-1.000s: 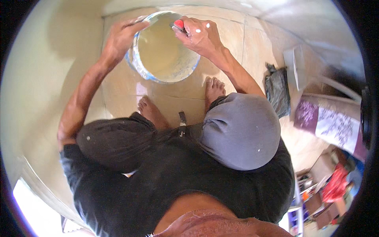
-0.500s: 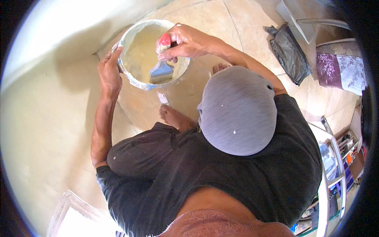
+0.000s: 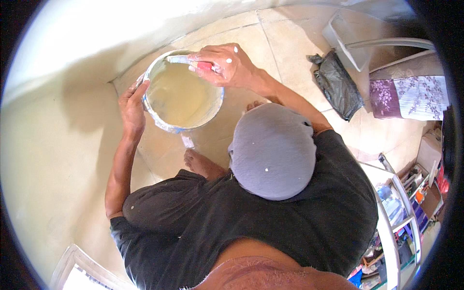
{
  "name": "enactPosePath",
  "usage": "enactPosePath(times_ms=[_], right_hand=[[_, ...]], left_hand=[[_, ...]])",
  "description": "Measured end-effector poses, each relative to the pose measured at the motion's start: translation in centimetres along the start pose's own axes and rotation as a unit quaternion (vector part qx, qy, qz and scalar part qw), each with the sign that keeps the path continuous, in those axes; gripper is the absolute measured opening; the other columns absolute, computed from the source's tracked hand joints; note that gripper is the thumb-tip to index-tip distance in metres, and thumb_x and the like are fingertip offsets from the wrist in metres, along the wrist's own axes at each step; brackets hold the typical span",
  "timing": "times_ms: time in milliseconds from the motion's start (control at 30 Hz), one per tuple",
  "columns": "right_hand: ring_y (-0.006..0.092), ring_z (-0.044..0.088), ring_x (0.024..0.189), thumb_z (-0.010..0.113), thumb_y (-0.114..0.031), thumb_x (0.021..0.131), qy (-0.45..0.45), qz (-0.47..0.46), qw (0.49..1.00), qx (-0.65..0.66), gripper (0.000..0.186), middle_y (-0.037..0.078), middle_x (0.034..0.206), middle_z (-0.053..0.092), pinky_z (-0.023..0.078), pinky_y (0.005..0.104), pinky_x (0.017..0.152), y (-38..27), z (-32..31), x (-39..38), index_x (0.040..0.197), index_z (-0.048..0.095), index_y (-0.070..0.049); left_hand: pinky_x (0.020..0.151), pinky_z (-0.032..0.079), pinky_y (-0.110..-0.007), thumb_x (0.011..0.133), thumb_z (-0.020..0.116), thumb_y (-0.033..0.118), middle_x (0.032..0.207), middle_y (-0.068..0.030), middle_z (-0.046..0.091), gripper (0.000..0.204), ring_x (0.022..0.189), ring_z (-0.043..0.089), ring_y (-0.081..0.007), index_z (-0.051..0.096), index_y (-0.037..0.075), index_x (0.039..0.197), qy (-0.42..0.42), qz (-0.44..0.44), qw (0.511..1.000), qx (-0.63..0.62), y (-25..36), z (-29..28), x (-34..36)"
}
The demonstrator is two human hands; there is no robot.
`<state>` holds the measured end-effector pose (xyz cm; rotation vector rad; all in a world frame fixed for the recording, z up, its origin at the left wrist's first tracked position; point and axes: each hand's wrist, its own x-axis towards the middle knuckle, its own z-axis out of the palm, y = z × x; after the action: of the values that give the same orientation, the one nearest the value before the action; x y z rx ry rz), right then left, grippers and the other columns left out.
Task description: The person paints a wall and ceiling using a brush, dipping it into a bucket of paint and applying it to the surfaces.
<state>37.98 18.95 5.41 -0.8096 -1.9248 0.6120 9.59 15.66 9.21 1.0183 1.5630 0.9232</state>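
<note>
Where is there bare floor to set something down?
One patch of tile lies between the right hand and the black bag; a second lies below the bag, bordered by the patterned panel and dark sleeve. Crowded: the bucket, with the left hand at its rim, and lower right, clutter around a metal frame.

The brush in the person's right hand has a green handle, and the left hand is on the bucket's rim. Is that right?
Not quite: the part of the handle that shows is red, not green, as the head view shows. The rest is right: the brush is in the right hand, and the left hand is on the rim of the bucket.
</note>
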Motion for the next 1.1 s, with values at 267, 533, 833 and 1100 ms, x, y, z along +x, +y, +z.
enactPosePath(times_ms=[267,533,833,1100], right_hand=[[0.0135,0.069,0.064,0.076,-0.019,0.089,-0.168,0.267,0.923,0.22,0.022,0.009,0.076,0.074,0.053,0.028,0.057,-1.8,-0.5,-1.3,0.097,0.075,0.001],[0.0124,0.07,0.066,0.072,-0.016,0.091,-0.189,0.263,0.917,0.234,0.019,0.01,0.076,0.074,0.054,0.0271,0.06,-1.1,-0.4,0.9,0.096,0.074,0.002],[0.0216,0.072,0.07,0.075,-0.015,0.089,-0.093,0.031,0.995,-0.018,0.023,0.015,0.092,0.075,0.058,0.0306,0.063,0.0,-0.9,0.9,0.109,0.075,-0.002],[0.0161,0.071,0.074,0.073,-0.009,0.09,-0.143,0.208,0.938,0.239,0.021,0.013,0.088,0.076,0.058,0.0306,0.069,-0.6,-1.3,-1.5,0.107,0.073,0.003]], left_hand=[[0.091,0.048,-0.029,0.098,0.062,0.021,0.11,-0.0072,0.071,0.034,0.1,0.064,-0.0145,0.068,-0.004,0.119,-0.026,-0.01,0.999,0.019,0.1,-0.3,0.2],[0.088,0.047,-0.026,0.095,0.066,0.02,0.106,-0.0055,0.071,0.034,0.096,0.062,-0.0118,0.071,-0.005,0.118,0.009,-0.023,0.998,0.063,2.0,0.7,-0.8],[0.063,0.04,-0.024,0.095,0.067,0.029,0.091,0.0021,0.068,0.032,0.074,0.056,-0.0069,0.075,0.003,0.111,-0.004,-0.012,0.998,0.068,2.2,0.8,-1.1],[0.086,0.048,-0.026,0.094,0.068,0.022,0.102,-0.0051,0.072,0.035,0.093,0.062,-0.0114,0.072,-0.005,0.115,0.018,-0.031,0.997,0.064,1.7,0.5,-0.7]])
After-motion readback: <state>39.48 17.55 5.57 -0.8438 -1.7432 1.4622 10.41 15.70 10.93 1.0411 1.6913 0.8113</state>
